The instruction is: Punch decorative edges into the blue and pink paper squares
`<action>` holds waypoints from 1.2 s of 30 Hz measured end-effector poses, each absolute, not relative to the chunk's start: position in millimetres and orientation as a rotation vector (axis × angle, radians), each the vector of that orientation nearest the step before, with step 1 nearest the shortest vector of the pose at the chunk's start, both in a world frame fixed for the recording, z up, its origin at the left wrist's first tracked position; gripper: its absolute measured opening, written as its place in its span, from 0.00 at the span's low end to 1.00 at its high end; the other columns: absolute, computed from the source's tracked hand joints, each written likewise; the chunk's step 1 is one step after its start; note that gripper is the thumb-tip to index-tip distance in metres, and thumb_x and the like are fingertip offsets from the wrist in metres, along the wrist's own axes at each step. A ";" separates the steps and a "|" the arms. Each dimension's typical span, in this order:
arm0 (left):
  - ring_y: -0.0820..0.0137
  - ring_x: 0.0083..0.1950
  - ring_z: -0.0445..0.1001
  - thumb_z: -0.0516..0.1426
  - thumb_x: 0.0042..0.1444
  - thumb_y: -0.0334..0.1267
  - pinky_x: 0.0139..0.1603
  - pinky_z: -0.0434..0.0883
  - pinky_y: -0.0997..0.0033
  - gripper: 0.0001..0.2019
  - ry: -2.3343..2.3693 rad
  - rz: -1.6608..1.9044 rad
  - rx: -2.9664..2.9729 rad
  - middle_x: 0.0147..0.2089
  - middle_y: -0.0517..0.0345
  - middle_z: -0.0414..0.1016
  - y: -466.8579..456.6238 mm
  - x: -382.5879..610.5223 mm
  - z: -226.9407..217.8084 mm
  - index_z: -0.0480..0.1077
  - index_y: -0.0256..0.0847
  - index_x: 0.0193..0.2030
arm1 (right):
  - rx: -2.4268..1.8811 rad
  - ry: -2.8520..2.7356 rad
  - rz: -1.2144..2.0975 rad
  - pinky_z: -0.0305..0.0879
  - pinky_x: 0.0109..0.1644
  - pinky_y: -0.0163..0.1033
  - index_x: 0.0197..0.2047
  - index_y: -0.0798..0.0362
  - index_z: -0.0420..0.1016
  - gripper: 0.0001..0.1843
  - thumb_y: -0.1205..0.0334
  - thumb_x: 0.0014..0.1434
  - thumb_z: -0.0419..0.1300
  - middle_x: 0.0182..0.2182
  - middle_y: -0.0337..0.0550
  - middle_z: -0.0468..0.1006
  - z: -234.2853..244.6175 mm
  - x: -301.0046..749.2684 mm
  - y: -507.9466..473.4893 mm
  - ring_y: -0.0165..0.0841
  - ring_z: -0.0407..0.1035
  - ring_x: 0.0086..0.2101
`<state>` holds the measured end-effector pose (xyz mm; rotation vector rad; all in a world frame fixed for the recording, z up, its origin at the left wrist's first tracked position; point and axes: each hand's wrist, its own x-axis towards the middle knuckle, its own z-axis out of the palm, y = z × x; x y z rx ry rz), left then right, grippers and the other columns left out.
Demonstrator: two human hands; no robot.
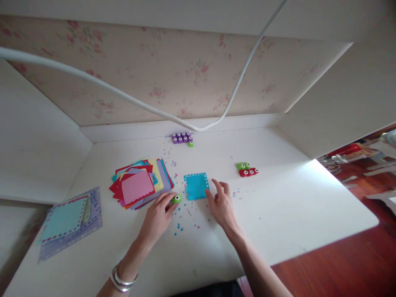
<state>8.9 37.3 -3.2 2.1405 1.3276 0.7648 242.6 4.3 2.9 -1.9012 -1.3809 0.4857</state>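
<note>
A small green craft paper punch (176,199) is held between the thumb and fingers of my left hand (159,212), just left of the blue paper square (197,186). Punched holes run along the square's edges, and it lies flat on the table. At its right side is my right hand (223,204), fingers apart and holding nothing. Its thumb is at the square's right edge; I cannot tell whether it touches. Tiny blue and pink punched bits (178,227) lie scattered in front of the square.
A messy stack of coloured paper (137,187) lies left of centre. Farther left are punched sheets (64,218). Several purple punches (180,139) with a green one (191,144) stand at the back, red (246,172) and green punches (243,166) at right. A white cable (198,128) hangs in front.
</note>
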 end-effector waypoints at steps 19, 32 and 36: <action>0.73 0.34 0.74 0.52 0.64 0.44 0.39 0.76 0.70 0.17 1.172 0.688 2.003 0.55 0.51 0.70 5.0 32.9 1.4 0.63 0.46 0.58 | -1.668 -1.454 0.921 0.72 0.43 0.41 0.47 0.47 0.78 0.15 0.51 0.60 0.60 0.42 0.43 0.81 43.3 282.5 -6.3 0.36 0.76 0.39; 0.66 0.46 0.76 0.50 0.65 0.38 0.47 0.74 0.66 0.10 1.165 0.731 2.241 0.45 0.54 0.76 7.2 35.8 -13.2 0.71 0.45 0.47 | -2.406 -1.064 0.284 0.68 0.43 0.42 0.43 0.51 0.80 0.22 0.45 0.54 0.58 0.39 0.47 0.83 44.2 452.3 63.7 0.43 0.75 0.43; 0.67 0.46 0.76 0.50 0.65 0.38 0.48 0.73 0.66 0.09 1.170 0.736 2.241 0.45 0.55 0.76 7.2 35.2 -13.9 0.71 0.44 0.46 | -2.531 -1.163 0.266 0.67 0.41 0.41 0.44 0.49 0.80 0.21 0.46 0.55 0.56 0.40 0.46 0.83 32.3 451.3 73.7 0.43 0.75 0.42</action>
